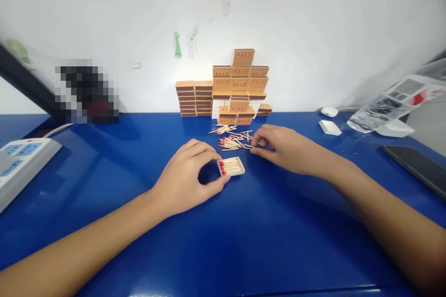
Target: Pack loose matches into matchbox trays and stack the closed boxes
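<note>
My left hand (190, 176) grips the small white inner tray of a matchbox (243, 171) at its left end, thumb on the near side and fingers on the far side. Red-headed matches (232, 166) lie in it side by side, heads to the left. Just beyond the tray a loose pile of matches (230, 142) is scattered on the table. At the pile's right edge my right hand (278, 145) has thumb and fingertips closed around the end of a match (246, 146); the fingers partly hide it.
Matchboxes (240, 84) stand stacked against the wall, with two neat columns of boxes (194, 98) to their left. A power strip (26, 162) lies on the blue table (223, 246) at left. To the right are a phone (418, 167), a white earbud case (329, 111) and a plastic bag (379, 106).
</note>
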Available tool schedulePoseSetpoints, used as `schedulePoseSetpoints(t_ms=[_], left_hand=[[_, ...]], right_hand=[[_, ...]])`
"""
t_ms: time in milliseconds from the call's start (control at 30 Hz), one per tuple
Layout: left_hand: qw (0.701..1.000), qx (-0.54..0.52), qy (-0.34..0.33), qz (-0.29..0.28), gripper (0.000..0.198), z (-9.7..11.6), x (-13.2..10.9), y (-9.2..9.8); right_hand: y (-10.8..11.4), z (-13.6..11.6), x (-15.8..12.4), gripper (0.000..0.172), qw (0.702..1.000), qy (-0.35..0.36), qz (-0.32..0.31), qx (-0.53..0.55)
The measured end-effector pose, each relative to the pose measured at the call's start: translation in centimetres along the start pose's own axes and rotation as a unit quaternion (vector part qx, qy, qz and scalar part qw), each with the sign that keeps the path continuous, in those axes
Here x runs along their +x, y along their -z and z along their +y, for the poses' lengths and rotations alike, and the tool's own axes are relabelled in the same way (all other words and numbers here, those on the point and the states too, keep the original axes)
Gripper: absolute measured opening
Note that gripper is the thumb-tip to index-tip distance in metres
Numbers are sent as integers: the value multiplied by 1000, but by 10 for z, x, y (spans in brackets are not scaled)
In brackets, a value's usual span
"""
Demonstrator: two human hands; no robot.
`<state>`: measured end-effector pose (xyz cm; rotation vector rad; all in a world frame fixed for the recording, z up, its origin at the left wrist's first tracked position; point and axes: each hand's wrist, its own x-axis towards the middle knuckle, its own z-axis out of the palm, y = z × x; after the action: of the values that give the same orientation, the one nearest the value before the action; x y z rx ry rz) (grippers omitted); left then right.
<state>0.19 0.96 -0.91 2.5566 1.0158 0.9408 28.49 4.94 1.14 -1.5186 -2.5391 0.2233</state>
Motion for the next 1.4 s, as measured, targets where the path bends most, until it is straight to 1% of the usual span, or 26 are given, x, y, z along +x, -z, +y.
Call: schedulePoseSetpoints(t_ms=[133, 233, 300, 433, 533, 600, 700, 800, 867, 1000, 1100, 1233, 1400], left_hand=[[1000, 5, 3, -15, 19, 0, 0, 0], [1000, 6, 5, -14, 18, 0, 0, -1], [1000, 6, 9, -24, 18, 0, 0, -1], [1000, 4, 7, -25, 20, -1, -1, -1], [1000, 9, 6, -24, 20, -1, -1, -1], [1000, 11, 7, -25, 20, 0, -1, -1], [999, 9, 9, -29, 22, 1, 0, 0], [1000, 5, 6, -28, 22, 2, 0, 0], [1000, 5, 4, -25, 22, 2, 0, 0], [1000, 3, 4, -24, 21, 1, 0, -1], [1000, 5, 0, -29, 22, 1, 0, -1], [999, 13, -4, -43, 24, 1, -1, -1], [999, 13, -7, -47, 23, 0, 0, -1]], right_hand=[[-3, 5, 1, 19, 1000, -1, -20, 14], [-5, 6, 0, 20, 1000, 19, -10, 18], [-5, 7, 0, 20, 999, 30, -3, 23], [-3, 9, -1, 23, 999, 37, -16, 34], [0, 0, -3, 22, 997, 54, 0, 50], [1, -13, -6, 21, 995, 73, 13, 62], [-2, -37, -10, 16, 992, 102, 14, 68], [-8, -52, -13, 11, 992, 120, 17, 44], [-11, -55, -13, 10, 992, 121, 25, 25], [-10, -50, -13, 9, 991, 124, 43, 23], [-10, -48, -14, 9, 990, 136, 35, 34], [-13, -50, -15, 12, 991, 130, 25, 37], [-13, -53, -14, 8, 989, 129, 46, 53]])
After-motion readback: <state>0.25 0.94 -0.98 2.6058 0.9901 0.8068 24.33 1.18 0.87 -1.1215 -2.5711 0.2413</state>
